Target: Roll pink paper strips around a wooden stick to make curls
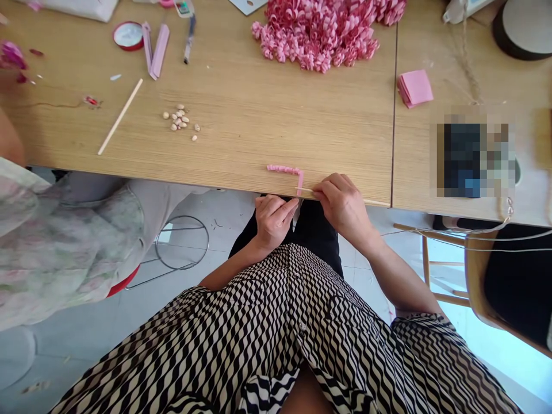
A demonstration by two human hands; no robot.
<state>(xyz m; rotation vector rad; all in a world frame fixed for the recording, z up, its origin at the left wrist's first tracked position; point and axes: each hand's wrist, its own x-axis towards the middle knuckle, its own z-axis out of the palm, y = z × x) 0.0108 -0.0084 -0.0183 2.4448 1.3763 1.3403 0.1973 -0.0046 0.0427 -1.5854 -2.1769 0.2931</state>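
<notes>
At the table's near edge, my left hand [273,217] pinches the lower end of a narrow pink paper-like strip [301,179]. The strip's far part bends left and lies on the table, fringed or curled along its length. My right hand [342,202] is closed on a thin pale wooden stick [305,189]. The stick's tip crosses the strip just above my left fingertips, and its other end shows to the right of my hand along the edge. Whether the strip is wound on the stick I cannot tell.
A heap of curled pink strips [321,34] lies at the back. Folded pink squares [415,88] sit right. Several small beige bead-like pieces [179,119], another stick [119,117], a pen [189,39] and a round red-rimmed container [128,35] lie left. A person in floral clothing [77,230] sits left.
</notes>
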